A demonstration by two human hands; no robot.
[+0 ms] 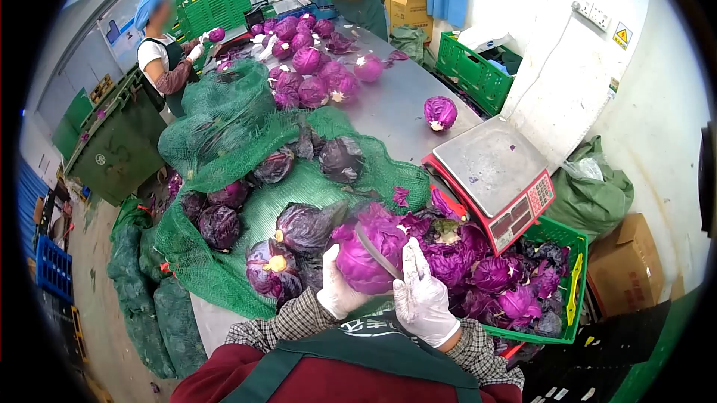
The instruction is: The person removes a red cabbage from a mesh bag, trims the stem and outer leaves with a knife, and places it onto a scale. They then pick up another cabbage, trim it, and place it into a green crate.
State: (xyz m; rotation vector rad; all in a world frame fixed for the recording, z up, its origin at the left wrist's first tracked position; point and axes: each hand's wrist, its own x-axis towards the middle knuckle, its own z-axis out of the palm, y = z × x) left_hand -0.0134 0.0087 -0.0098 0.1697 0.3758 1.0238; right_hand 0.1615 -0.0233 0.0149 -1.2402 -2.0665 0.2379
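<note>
My left hand (338,286), in a white glove, cups a red cabbage (367,257) from its left side and below. In my gloved right hand (423,297) is a knife (379,253), its blade lying across the front of the cabbage and the handle hidden by my fingers. Left of my hands, several dark untrimmed cabbages (305,228) rest on a green mesh bag (258,209). Close by on the right, a green crate (578,268) is heaped with loose purple cabbage leaves (515,300).
A red-framed scale (489,171) stands right of the table (396,123), with a single cabbage (441,113) near it. Peeled cabbages (310,67) pile up farther back. Two co-workers (160,52) handle cabbages at the far end. Filled mesh sacks (138,295) stand on the floor at left.
</note>
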